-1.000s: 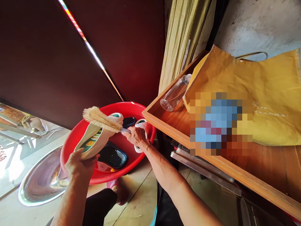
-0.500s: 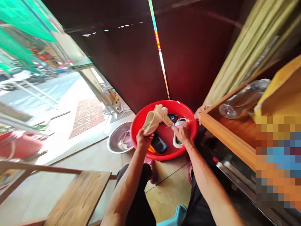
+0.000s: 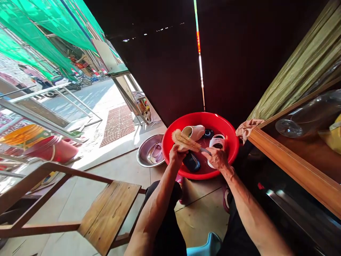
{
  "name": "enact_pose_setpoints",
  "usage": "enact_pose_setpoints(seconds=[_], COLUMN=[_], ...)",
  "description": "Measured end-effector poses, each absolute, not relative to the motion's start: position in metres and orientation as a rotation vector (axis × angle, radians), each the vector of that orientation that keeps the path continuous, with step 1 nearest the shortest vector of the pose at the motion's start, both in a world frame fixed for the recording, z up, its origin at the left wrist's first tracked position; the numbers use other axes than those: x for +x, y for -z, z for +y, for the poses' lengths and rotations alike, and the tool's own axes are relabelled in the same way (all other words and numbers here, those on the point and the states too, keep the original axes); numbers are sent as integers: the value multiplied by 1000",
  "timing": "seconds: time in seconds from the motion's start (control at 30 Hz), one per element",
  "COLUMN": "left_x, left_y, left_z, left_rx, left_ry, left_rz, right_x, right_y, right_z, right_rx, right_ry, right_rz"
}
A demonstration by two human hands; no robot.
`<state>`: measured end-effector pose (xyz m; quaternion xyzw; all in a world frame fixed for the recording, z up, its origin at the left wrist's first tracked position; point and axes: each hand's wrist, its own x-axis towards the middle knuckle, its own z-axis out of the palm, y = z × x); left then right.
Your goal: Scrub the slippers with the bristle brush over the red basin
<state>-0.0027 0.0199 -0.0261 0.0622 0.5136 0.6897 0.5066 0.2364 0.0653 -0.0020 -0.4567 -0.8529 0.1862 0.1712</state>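
Note:
A red plastic basin [image 3: 231, 140] sits on the floor tiles in front of me. My left hand [image 3: 176, 154] is closed on the heel of a cream slipper [image 3: 194, 132] held over the basin. My right hand [image 3: 218, 158] grips the handle of a bristle scrub brush [image 3: 185, 141], whose head lies against the slipper near my left hand. Inside the basin lie a dark slipper [image 3: 191, 161], another dark one [image 3: 207, 133] at the back and a white slipper [image 3: 217, 142] just beyond my right hand.
A steel bowl [image 3: 150, 155] stands left of the basin. A wooden chair [image 3: 106, 213] is at lower left. On the right runs a wooden counter [image 3: 293, 167] with a clear bottle [image 3: 306, 119] and a rag [image 3: 246, 127] at its corner. A dark wall stands behind; the street lies beyond on the left.
The view has swung left and pulled back, showing the street and chair. The slipper has dropped lower over the basin, and the brush head now sits nearer my left hand.

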Motion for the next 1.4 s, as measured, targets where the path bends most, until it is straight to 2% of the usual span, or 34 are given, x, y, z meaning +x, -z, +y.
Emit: enact_pose_setpoints(seconds=[0.13,0.4,0.6,0.8,0.87,1.07,1.2,1.27,1.4], left_x=[3,5,2,-2,-1,4,8,12,8], left_y=[10,4,17,23,20,7,3,0,-1], left_z=[12,-2,-2,4,3,-4,-7,-10,-5], left_rx=[132,742,1049,1202,1215,1265,1205,1200,1285], left_ry=[-1668,-1762,-1479,-1317,-1349,-1382,-1377,-1254,-636], left_rz=[1356,1776,2093,2324,2342,2262,2131,2190,2348], right_x=[246,260,246,236,242,264,279,286,284], right_y=[4,15,10,3,1,-1,4,17,64], right_z=[84,93,61,46,55,102,121,124,139], right_rx=[-1600,-1656,-1323,-953,-1063,-1822,-1886,-1811,-1603], right_ry=[-495,-611,-486,-663,-658,-517,-641,-750,-876], right_rz=[-2242,-2119,-2299,-2508,-2493,-2223,-2157,-2173,-2332])
